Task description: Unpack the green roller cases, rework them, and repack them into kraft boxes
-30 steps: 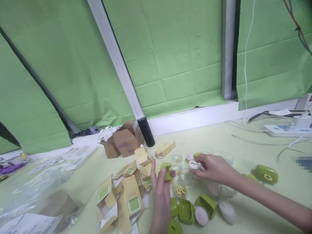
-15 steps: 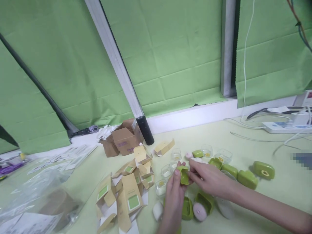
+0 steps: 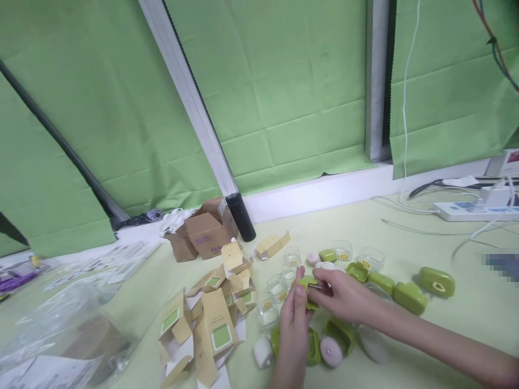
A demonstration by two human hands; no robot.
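My left hand (image 3: pixel 295 310) is wrapped round a small green plastic case (image 3: pixel 308 281), thumb in front and fingers behind. My right hand (image 3: pixel 338 294) comes in from the right, its thumb and fingers pinched at the case's right side. A thin, pale edge shows at those fingertips; what it belongs to is hidden. Below the hands lie an open green case (image 3: pixel 343 334) and a pinkish-white round piece (image 3: pixel 331 351) leaning on it. Left of my left wrist sits a white rounded piece (image 3: pixel 263 352). Clear plastic boxes (image 3: pixel 268 314) with yellow spots stand just beyond the left hand.
Several green cases (image 3: pixel 410 297) line the right side. Opened kraft cartons (image 3: pixel 219 319) are heaped at left, near a brown cardboard box (image 3: pixel 208 232) and a black cylinder (image 3: pixel 240 217). Clear plastic bags (image 3: pixel 60 319) lie far left; a white power strip (image 3: pixel 458 211) sits back right.
The green case has turned in my left hand, so its hollow shows less. My right fingers have moved in closer over it, and a thin pale edge now shows there.
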